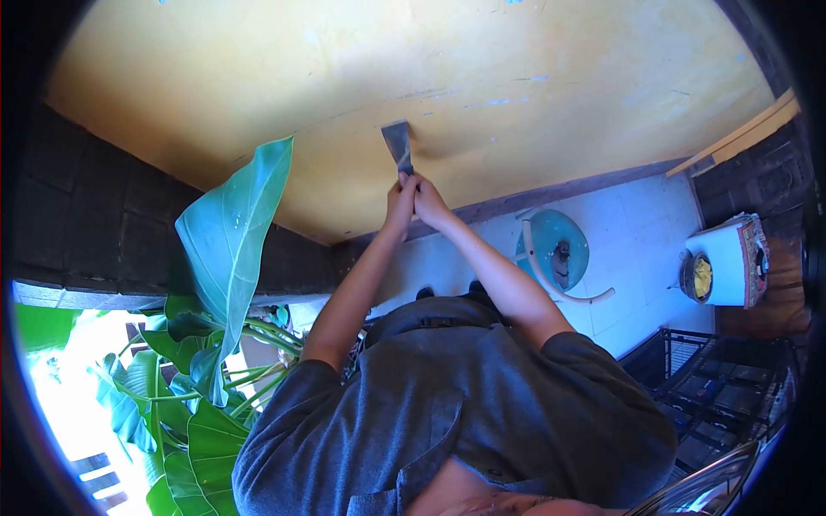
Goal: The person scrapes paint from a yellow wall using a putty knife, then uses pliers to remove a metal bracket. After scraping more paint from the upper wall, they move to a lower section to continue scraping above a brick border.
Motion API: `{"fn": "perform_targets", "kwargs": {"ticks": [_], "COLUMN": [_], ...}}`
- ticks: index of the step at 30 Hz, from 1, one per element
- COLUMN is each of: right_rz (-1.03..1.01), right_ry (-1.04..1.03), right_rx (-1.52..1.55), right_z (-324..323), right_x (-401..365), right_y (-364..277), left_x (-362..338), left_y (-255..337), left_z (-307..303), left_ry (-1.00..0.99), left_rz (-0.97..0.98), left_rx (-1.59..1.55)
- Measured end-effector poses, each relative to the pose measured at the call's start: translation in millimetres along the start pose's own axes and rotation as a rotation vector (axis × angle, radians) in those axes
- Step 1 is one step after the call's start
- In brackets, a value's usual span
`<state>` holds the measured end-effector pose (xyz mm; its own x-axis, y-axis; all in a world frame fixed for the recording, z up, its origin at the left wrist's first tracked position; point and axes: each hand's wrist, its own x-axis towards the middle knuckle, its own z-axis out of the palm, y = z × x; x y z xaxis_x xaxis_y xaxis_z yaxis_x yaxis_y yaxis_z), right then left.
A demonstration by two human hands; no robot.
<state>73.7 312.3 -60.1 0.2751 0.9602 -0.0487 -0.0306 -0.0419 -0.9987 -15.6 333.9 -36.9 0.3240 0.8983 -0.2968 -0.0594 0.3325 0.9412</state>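
Both my hands are stretched out ahead of me and closed together on the handle of a scraper [397, 144]. Its wide, flat metal blade points up and lies at or very near the yellow wall [344, 112]; contact is hard to make out. My left hand [401, 199] wraps the handle from the left, and my right hand [428, 203] presses in from the right. The fingers hide most of the handle. Scratches and pale bluish marks show on the wall to the right of the blade.
A large-leaved plant [232, 232] rises close on my left. Right of me, a round teal table [555, 249] with a dark object on it stands on the tiled floor. Further right are a white cabinet [723, 262] and a black metal rack [714, 378].
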Motion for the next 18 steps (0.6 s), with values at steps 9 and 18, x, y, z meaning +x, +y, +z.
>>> {"fn": "perform_targets", "kwargs": {"ticks": [9, 18], "right_rz": [-0.064, 0.065], "right_ry": [0.003, -0.022], "right_rx": [-0.046, -0.059], "right_z": [6.3, -7.9], "right_x": [7.8, -7.7], "right_y": [15.9, -13.7], "left_x": [7.7, 8.1], "left_y": [-5.4, -12.1], "left_z": [-4.0, 3.4], "left_ry": [0.008, -0.027], "left_rz": [0.031, -0.042], "left_rx": [0.027, 0.012]}}
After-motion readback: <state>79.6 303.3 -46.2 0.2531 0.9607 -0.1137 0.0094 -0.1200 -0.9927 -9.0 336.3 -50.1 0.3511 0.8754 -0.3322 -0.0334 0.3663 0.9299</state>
